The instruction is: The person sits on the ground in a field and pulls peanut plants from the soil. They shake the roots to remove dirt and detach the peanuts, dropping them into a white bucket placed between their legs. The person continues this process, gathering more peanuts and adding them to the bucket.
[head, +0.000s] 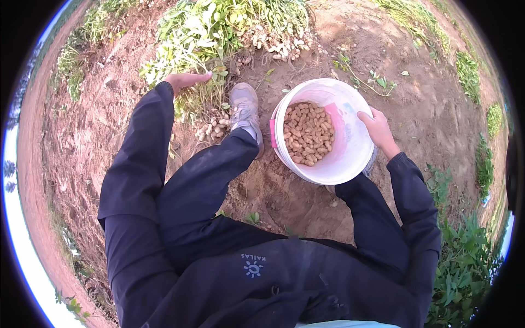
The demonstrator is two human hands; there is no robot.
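Observation:
My right hand (378, 128) grips the rim of a white plastic bucket (352, 143), its thumb over the inside of the wall. The bucket tilts towards me, and unshelled peanuts (308, 134) cover its bottom. Pink shows on its inner wall, and a pink piece sits on the outside left. My left hand (186, 81) is at the leaves and stems of an uprooted peanut plant (201, 96). Seen edge-on, its fingers are partly hidden, so whether it holds stems is unclear. Peanut pods (213, 129) hang at that plant's lower end, beside my left shoe (245, 102).
A large heap of peanut plants (229, 24) lies ahead, with pods (283, 43) on its right side. A loose sprig (369, 84) rests on the bare soil (418, 110) beyond the bucket. Leafy plants (459, 274) grow at my lower right.

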